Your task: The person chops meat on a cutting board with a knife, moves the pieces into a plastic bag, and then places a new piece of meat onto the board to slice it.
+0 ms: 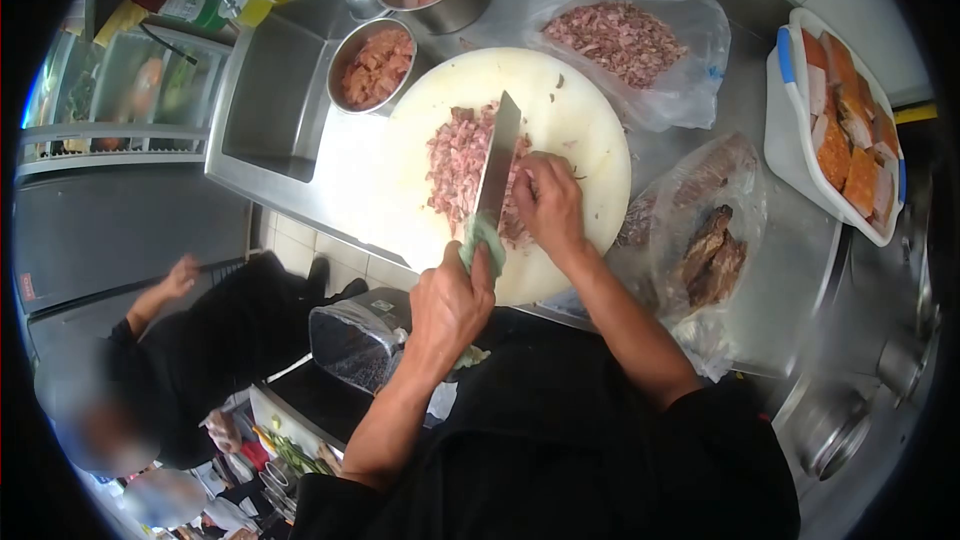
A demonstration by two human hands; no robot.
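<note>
Our left hand [452, 302] closes tight around the green-wrapped handle of the broad steel cleaver [497, 155]. Its blade stands in the pink chopped meat [452, 165] just ahead, on a round white board [585, 100]. Our right hand [550, 205], fingers curled, presses that meat beside the blade.

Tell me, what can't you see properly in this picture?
Head view:
- Handle of the cleaver: covered by the left hand and a green cloth.
- Fingertips of the right hand: tucked behind the blade, on the meat, so its grip is unclear.
- Inside the tubs on the shelf: blurred, contents cannot be told.
</note>
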